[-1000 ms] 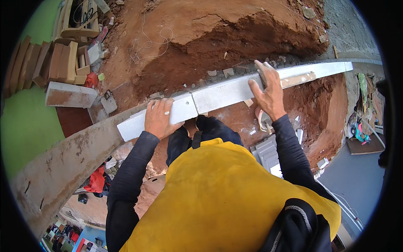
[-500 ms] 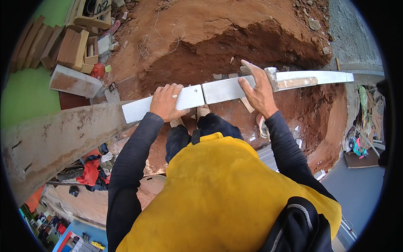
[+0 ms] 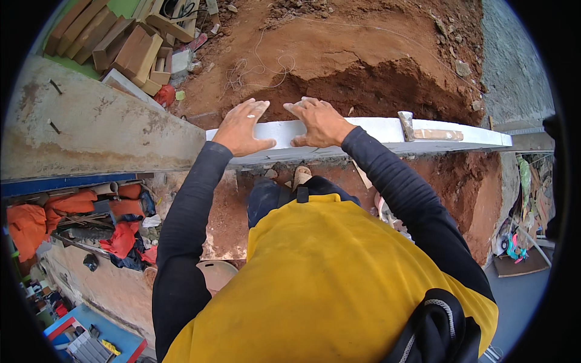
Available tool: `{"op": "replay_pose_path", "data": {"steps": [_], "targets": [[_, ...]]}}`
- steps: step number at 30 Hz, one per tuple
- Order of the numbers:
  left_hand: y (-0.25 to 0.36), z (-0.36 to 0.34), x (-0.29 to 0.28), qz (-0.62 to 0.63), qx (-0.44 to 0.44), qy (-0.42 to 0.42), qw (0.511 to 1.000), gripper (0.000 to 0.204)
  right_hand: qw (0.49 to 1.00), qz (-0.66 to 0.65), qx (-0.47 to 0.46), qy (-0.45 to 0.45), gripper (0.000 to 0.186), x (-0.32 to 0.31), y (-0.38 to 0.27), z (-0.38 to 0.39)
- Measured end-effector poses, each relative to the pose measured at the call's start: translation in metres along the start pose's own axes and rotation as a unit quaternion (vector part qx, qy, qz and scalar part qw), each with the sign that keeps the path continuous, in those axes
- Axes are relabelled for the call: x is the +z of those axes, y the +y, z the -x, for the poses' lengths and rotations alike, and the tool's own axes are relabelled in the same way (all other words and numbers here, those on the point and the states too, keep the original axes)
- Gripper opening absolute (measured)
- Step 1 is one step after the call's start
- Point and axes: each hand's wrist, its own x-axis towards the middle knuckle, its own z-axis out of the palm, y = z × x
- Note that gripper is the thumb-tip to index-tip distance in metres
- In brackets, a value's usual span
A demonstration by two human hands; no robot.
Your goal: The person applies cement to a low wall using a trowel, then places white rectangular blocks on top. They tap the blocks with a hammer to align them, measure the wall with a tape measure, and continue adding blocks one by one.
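Observation:
A row of white lightweight blocks [image 3: 369,128] runs across the view as a low wall, its left end against a grey concrete column [image 3: 109,127]. My left hand [image 3: 242,130] is over the left end of the row, thumb toward the near side and fingers reaching to the far edge. Just right of it, my right hand [image 3: 321,124] is held in the same way, the two thumbs pointing at each other. Both hands look open; whether the fingertips touch the block is unclear. A dusty hammer [image 3: 436,134] with a wooden handle lies on top of the row, right of my right hand.
Red soil [image 3: 339,36] with a dug bank and loose string [image 3: 260,71] lies beyond the wall. Wooden boards and frames [image 3: 109,39] are piled at the far left. Two metal rods [image 3: 54,126] stick out of the column. Orange and red cloths [image 3: 72,206] lie at the left.
The left end of the row, slanted and jutting over the concrete before, now lines up with the rest. My right hand has moved left beside my left hand. The view has shifted.

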Motion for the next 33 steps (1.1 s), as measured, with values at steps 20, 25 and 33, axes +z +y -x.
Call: {"op": "replay_pose_path", "data": {"steps": [20,25,33], "targets": [[-0.066,0.210,0.159,0.397,-0.351,-0.016,0.848,0.072,0.989,0.064,0.076,-0.107,0.111,0.031,-0.083,-0.070],[-0.095,0.199,0.158,0.425,-0.340,-0.024,0.838,0.066,0.985,0.085,0.095,-0.120,0.117,0.034,-0.085,-0.072],[-0.084,0.212,0.151,0.446,-0.340,-0.044,0.827,0.063,0.985,0.119,0.090,-0.083,0.127,0.040,-0.091,-0.063]]}}
